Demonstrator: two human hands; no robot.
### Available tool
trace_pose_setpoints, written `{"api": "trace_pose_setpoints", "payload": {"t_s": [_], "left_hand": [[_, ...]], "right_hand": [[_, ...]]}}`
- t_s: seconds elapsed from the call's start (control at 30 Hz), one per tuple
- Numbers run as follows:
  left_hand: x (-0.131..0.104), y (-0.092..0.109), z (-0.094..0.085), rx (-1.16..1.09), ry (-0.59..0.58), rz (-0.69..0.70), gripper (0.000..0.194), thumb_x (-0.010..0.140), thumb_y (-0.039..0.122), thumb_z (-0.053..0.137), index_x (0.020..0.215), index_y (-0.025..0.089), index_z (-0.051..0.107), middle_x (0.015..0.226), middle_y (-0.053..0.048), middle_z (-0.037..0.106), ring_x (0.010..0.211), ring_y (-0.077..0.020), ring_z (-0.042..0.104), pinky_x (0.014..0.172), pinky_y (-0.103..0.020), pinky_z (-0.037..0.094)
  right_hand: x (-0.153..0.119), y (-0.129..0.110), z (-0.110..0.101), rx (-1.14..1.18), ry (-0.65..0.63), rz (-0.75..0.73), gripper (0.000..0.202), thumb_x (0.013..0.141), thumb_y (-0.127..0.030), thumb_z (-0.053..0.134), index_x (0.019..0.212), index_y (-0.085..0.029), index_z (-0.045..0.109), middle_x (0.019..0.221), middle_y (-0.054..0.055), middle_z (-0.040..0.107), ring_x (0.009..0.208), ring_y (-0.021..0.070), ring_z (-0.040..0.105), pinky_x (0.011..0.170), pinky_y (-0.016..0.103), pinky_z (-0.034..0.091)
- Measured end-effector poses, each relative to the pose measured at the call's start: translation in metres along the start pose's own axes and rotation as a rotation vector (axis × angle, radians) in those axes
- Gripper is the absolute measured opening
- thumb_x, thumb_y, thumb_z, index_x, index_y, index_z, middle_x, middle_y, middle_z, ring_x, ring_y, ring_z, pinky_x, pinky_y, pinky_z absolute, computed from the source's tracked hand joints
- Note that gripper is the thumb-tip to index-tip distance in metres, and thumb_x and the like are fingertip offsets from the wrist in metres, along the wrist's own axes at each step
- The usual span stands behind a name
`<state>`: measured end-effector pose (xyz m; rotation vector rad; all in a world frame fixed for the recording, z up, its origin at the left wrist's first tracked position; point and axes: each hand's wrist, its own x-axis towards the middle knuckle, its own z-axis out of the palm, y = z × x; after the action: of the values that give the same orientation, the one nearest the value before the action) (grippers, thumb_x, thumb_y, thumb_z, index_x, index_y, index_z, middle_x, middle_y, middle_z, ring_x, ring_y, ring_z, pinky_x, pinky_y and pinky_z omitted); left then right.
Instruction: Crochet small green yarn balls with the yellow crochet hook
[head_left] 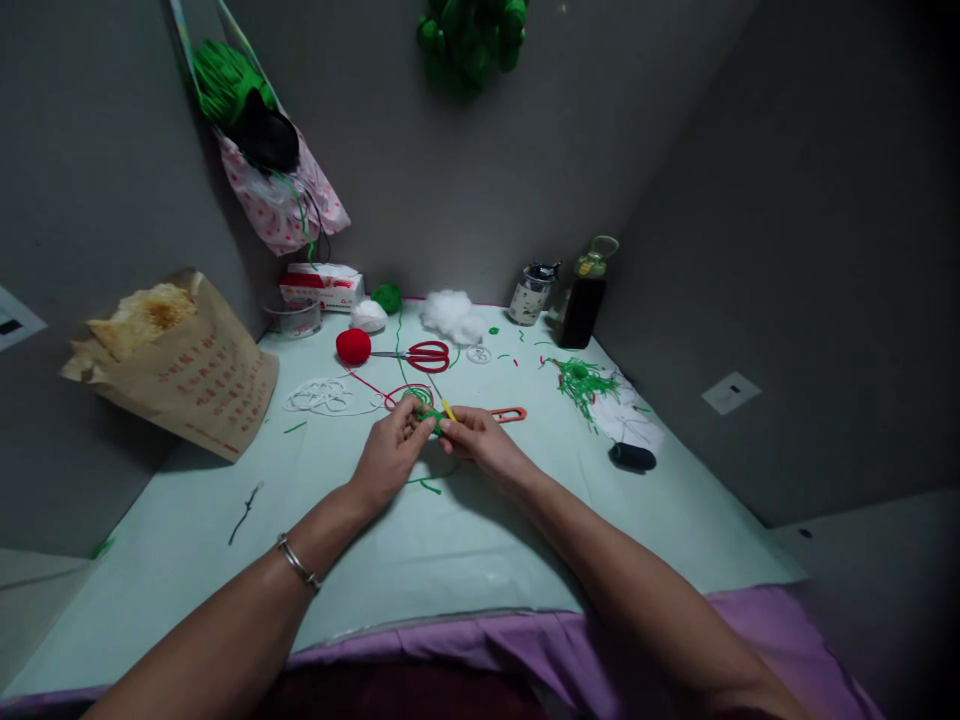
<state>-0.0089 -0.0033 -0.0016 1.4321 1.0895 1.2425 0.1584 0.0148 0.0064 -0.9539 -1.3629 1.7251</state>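
Observation:
Near the middle of the pale table, my left hand (pixel 394 445) pinches a small piece of green yarn work (pixel 429 418). My right hand (pixel 484 437) touches the same piece and has a yellow-handled hook (pixel 448 410) between its fingers. Green and red strands lie looped just behind my fingers. Beyond them are red-handled scissors (pixel 427 356) and a red yarn ball (pixel 353 346). An orange cutter-like tool (pixel 509 414) lies flat to the right of my right hand. The hook's tip at the yarn is too small to make out.
A paper bag (pixel 202 375) stands at the left, with white yarn (pixel 322 396) beside it. White stuffing (pixel 452 316), a cup (pixel 528 296) and a dark bottle (pixel 583 308) stand at the back. Green scraps (pixel 585 385) and a dark cylinder (pixel 633 457) lie right.

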Motion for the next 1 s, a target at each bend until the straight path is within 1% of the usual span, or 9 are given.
{"api": "trace_pose_setpoints", "payload": {"t_s": [0.13,0.23,0.3,0.47,0.6,0.67,0.73,0.9,1.0], "left_hand": [[0.001,-0.003,0.004,-0.024,0.007,-0.01,0.019,0.091,0.039,0.064,0.093,0.021,0.058,0.074,0.004,0.058,0.064,-0.0145,0.052,0.061,-0.027,0.039],[0.003,-0.004,0.005,-0.061,-0.032,-0.016,0.023,0.091,0.04,0.065,0.101,0.021,0.06,0.071,0.005,0.06,0.062,-0.0143,0.051,0.06,-0.027,0.039],[0.003,-0.005,0.004,-0.075,-0.04,-0.012,0.022,0.088,0.037,0.069,0.1,0.02,0.061,0.073,0.004,0.063,0.066,-0.0148,0.054,0.064,-0.027,0.041],[0.002,-0.006,0.007,-0.137,-0.005,-0.043,0.017,0.083,0.029,0.075,0.093,0.02,0.064,0.073,0.003,0.065,0.07,-0.0146,0.056,0.067,-0.025,0.042],[0.002,-0.002,0.008,-0.265,0.011,-0.124,0.028,0.081,0.035,0.079,0.101,0.018,0.067,0.07,0.004,0.061,0.056,-0.0104,0.049,0.05,-0.021,0.036],[0.003,0.001,0.006,-0.352,0.035,-0.17,0.032,0.083,0.04,0.078,0.104,0.017,0.068,0.071,0.005,0.057,0.047,-0.0062,0.037,0.042,-0.019,0.027],[0.004,0.003,0.004,-0.453,0.058,-0.201,0.033,0.087,0.044,0.073,0.104,0.015,0.069,0.076,0.003,0.057,0.047,-0.0045,0.035,0.04,-0.018,0.028],[0.01,0.006,-0.005,-0.697,0.067,-0.282,0.034,0.1,0.039,0.057,0.102,0.009,0.073,0.085,-0.004,0.062,0.061,-0.0069,0.053,0.055,-0.017,0.049],[0.012,0.009,-0.008,-0.803,0.066,-0.339,0.04,0.106,0.035,0.045,0.101,0.007,0.074,0.086,-0.007,0.065,0.067,-0.0088,0.061,0.065,-0.019,0.056]], "right_hand": [[0.004,0.004,0.002,0.015,0.024,-0.005,0.044,0.077,-0.057,0.073,0.067,-0.017,0.058,0.055,-0.006,0.048,0.044,0.0053,0.023,0.043,0.024,0.012],[0.004,0.003,-0.001,0.018,-0.004,0.001,0.044,0.081,-0.059,0.068,0.07,-0.017,0.06,0.051,-0.007,0.041,0.044,0.006,0.02,0.043,0.023,0.014],[0.003,0.002,-0.001,0.005,-0.007,-0.011,0.046,0.081,-0.06,0.067,0.068,-0.017,0.06,0.05,-0.008,0.038,0.044,0.0062,0.021,0.043,0.023,0.014],[0.003,0.004,0.002,-0.073,0.049,-0.051,0.048,0.081,-0.062,0.067,0.066,-0.017,0.059,0.057,-0.004,0.048,0.045,0.0062,0.026,0.043,0.024,0.015],[0.007,-0.004,-0.007,-0.177,0.113,-0.076,0.047,0.078,-0.063,0.067,0.067,-0.017,0.062,0.057,-0.003,0.05,0.046,0.0073,0.027,0.045,0.025,0.018],[0.01,-0.01,-0.023,-0.24,0.211,-0.107,0.045,0.077,-0.063,0.067,0.07,-0.018,0.061,0.057,-0.004,0.048,0.047,0.0081,0.027,0.045,0.025,0.02],[0.014,-0.015,-0.046,-0.31,0.365,-0.15,0.043,0.076,-0.062,0.066,0.071,-0.02,0.059,0.057,-0.005,0.046,0.048,0.0091,0.029,0.047,0.025,0.023],[0.017,-0.023,-0.113,-0.519,0.798,-0.22,0.031,0.068,-0.047,0.072,0.081,-0.02,0.063,0.072,0.002,0.06,0.071,0.0194,0.051,0.064,0.029,0.037],[0.012,-0.027,-0.135,-0.61,0.962,-0.227,0.029,0.067,-0.039,0.074,0.086,-0.02,0.067,0.078,0.004,0.064,0.081,0.0235,0.055,0.073,0.032,0.039]]}}
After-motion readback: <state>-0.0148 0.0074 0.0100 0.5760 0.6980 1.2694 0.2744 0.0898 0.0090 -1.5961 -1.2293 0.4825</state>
